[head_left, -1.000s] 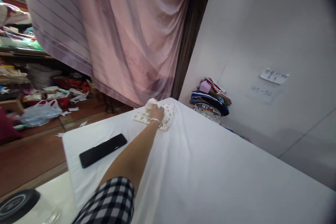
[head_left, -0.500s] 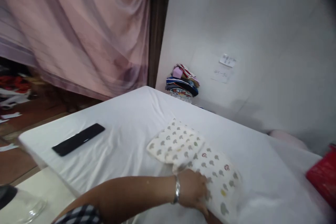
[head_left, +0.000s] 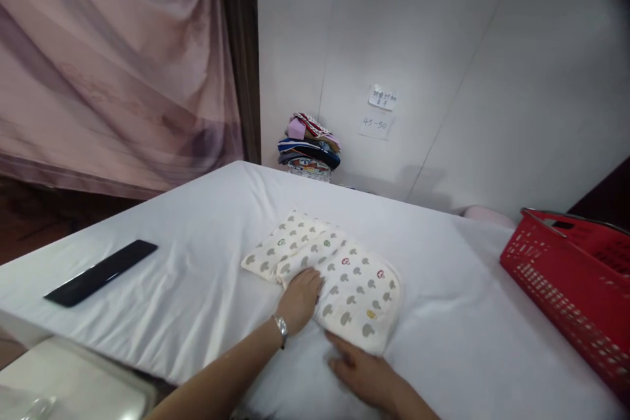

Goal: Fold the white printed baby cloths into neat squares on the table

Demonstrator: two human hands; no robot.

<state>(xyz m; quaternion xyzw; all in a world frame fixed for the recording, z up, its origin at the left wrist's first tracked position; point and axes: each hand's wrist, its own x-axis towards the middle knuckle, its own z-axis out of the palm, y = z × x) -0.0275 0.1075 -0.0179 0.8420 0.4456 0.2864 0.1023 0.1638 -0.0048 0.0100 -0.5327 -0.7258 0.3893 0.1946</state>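
Observation:
A white cloth item with a grey mushroom print (head_left: 354, 289) lies folded over on the white-covered table (head_left: 443, 328). A few of its mushrooms are red, green or yellow. On its near left part rests my left hand (head_left: 300, 302), fingers stretched out over the fabric, a silver bracelet at the wrist. My right hand (head_left: 364, 371) is at the cloth's near edge, slightly blurred, with thumb and fingers apart. Its fingertips meet or nearly meet the hem; I cannot tell whether they touch it.
A flat black object (head_left: 101, 272) lies at the table's left. The red plastic basket (head_left: 566, 282) stands at the right. Behind the far edge rises a stack of folded fabrics (head_left: 310, 151) against the wall, near paper notes (head_left: 377, 125). A pink curtain (head_left: 113, 59) hangs at back left.
My view has turned right, bringing more of the red basket in. My left hand has shifted to the cloth's left part, and my right hand now shows clearly. The cloth lies flatter.

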